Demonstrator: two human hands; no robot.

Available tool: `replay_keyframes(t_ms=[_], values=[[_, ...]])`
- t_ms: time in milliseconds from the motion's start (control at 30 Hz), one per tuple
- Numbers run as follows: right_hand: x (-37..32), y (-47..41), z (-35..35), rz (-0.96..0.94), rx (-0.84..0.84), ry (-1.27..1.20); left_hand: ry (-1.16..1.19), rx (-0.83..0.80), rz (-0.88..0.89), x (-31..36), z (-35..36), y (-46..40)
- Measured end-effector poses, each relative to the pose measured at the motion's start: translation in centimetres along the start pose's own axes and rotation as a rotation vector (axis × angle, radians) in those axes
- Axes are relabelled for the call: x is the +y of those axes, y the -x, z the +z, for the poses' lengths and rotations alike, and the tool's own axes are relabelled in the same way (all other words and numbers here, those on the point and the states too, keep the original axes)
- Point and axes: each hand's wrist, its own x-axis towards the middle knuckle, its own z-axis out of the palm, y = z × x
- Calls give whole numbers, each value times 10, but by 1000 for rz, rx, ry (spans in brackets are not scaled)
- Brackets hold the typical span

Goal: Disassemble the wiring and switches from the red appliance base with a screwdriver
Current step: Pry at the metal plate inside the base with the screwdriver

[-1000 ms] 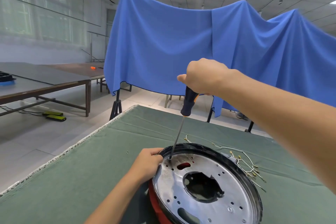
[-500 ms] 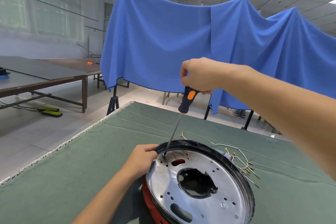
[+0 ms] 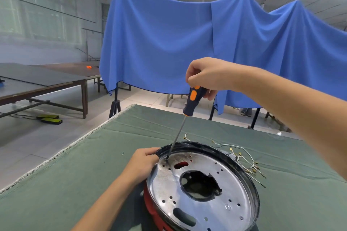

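Two bare hands are at work. The right hand curls its fingers around the top of one screwdriver, whose dark, rounded handle carries orange inlays and whose thin steel shaft slants down to a tip set against the metal plate. The left hand grips the black rim on the left side of the one red appliance base, fingers curled over the edge.

The base sits at the near edge of the table, which is covered in dull green felt-like cloth with a frayed pale left border. The plate is one shiny, scuffed disc, pierced by many small round holes, a large ragged central opening, a red-showing slot near the tip and an oval slot near the bottom. One tangle of thin pale wires with small brass-coloured terminals lies on the cloth just beyond the rim on the right. One tiny screw lies apart, left of the left hand.
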Motion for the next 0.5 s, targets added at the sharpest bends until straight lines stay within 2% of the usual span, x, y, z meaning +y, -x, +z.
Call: replay_keyframes(t_ms=[67, 100, 167, 233, 400, 467, 500], values=[[2, 5, 4, 0, 14, -15, 6, -2, 5, -1, 1, -1], [3, 7, 7, 15, 53, 47, 6, -3, 7, -1, 1, -1], [4, 7, 12, 39, 189, 327, 1, -3, 12, -1, 1, -1], [3, 5, 15, 2, 211, 424, 0, -9, 17, -2, 0, -2], [-7, 12, 0, -63, -28, -42, 11, -2, 17, -2, 0, -3], [-7, 15, 3, -48, -25, -52, 24, -1, 10, -1, 2, -3], [-6, 15, 6, -21, 10, 23, 32, -1, 11, -1, 2, -2]])
